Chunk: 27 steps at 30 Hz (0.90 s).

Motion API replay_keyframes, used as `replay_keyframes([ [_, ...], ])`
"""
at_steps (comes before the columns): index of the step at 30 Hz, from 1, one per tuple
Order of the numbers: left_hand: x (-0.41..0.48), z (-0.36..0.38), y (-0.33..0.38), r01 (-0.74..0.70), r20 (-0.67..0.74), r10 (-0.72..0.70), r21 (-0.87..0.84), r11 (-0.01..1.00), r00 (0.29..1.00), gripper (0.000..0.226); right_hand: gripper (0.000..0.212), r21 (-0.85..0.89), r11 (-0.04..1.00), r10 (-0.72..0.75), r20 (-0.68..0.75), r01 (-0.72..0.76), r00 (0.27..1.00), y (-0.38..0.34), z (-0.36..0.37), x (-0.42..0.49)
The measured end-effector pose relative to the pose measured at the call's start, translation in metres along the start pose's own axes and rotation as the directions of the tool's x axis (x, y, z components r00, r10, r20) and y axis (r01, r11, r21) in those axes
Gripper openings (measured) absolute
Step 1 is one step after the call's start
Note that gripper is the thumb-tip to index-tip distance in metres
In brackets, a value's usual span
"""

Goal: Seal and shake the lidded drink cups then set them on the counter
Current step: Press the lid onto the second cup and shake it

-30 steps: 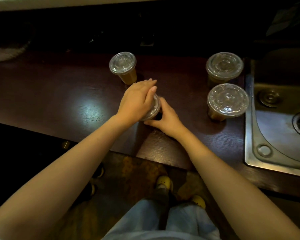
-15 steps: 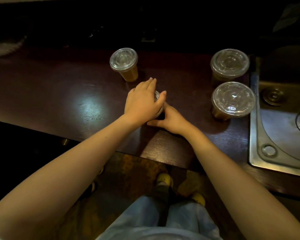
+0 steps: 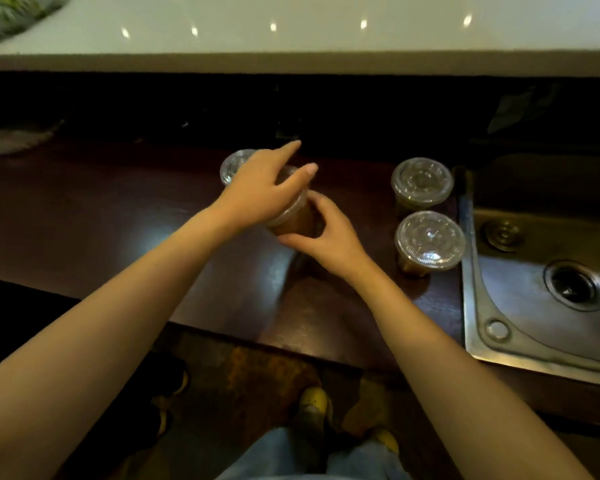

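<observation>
Because the lid has to stay seated for the shake, the left hand lies over the top of the held cup with fingers nearly straight and splayed, while the right hand curls round its brown body, keeping it tilted above the middle of the counter. The back cup stands half hidden behind the left hand, and the far right cup and near right cup stand upright by the sink. The held cup's base and the lid's seal under the palm cannot be made out.

Left hand spreads flat above right hand gripping the cup.
</observation>
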<state>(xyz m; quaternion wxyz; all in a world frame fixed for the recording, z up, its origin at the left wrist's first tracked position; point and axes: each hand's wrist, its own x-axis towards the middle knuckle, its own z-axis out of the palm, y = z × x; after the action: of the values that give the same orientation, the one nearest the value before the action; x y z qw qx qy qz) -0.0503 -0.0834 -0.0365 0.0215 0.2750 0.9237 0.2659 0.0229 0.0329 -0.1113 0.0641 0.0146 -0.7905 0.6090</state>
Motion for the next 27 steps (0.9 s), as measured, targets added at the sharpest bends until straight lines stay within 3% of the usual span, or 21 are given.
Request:
replay_keyframes([
  [3,0.010,-0.041,0.018,0.084,-0.063,-0.095,-0.159,0.984,0.993,0.062,0.068,-0.135,0.979,-0.167,-0.082,0.155,0.983,-0.039,-0.023,0.013],
  [6,0.016,-0.078,0.028,0.309,0.196,-0.242,-0.491,0.815,0.950,0.088,0.068,-0.383,0.882,-0.342,-0.116,0.275,0.933,-0.076,-0.049,0.023],
  [7,0.017,-0.086,0.030,0.358,0.311,-0.211,-0.561,0.746,0.927,0.091,0.068,-0.477,0.827,-0.389,-0.104,0.297,0.915,-0.086,-0.056,0.027],
  [9,0.016,-0.096,0.036,0.371,0.435,-0.082,-0.637,0.676,0.897,0.074,0.069,-0.602,0.729,-0.457,-0.076,0.324,0.886,-0.104,-0.067,0.032],
  [12,0.017,-0.098,0.045,0.338,0.399,-0.030,-0.732,0.591,0.916,0.062,0.069,-0.648,0.668,-0.510,-0.041,0.365,0.859,-0.122,-0.076,0.035],
  [15,0.020,-0.098,0.052,0.281,0.290,-0.075,-0.776,0.565,0.954,0.067,0.080,-0.482,0.821,-0.362,-0.027,0.305,0.932,-0.135,-0.088,0.032],
  [18,0.015,-0.099,0.055,0.073,0.080,-0.019,-0.759,0.647,0.997,0.070,0.061,-0.089,0.996,-0.030,-0.037,0.026,0.999,-0.147,-0.103,0.024],
  [21,0.003,-0.103,0.063,-0.166,-0.097,0.138,-0.702,0.693,0.986,0.072,0.067,0.218,0.959,0.173,0.051,-0.180,0.984,-0.156,-0.110,0.020],
  [24,0.000,-0.099,0.066,-0.356,-0.151,0.336,-0.608,0.710,0.930,0.083,0.062,0.222,0.954,0.183,0.094,-0.200,0.979,-0.166,-0.105,0.016],
  [27,0.003,-0.096,0.062,-0.353,-0.076,0.400,-0.638,0.685,0.913,0.093,0.043,0.239,0.960,0.144,0.019,-0.144,0.989,-0.169,-0.102,0.014],
])
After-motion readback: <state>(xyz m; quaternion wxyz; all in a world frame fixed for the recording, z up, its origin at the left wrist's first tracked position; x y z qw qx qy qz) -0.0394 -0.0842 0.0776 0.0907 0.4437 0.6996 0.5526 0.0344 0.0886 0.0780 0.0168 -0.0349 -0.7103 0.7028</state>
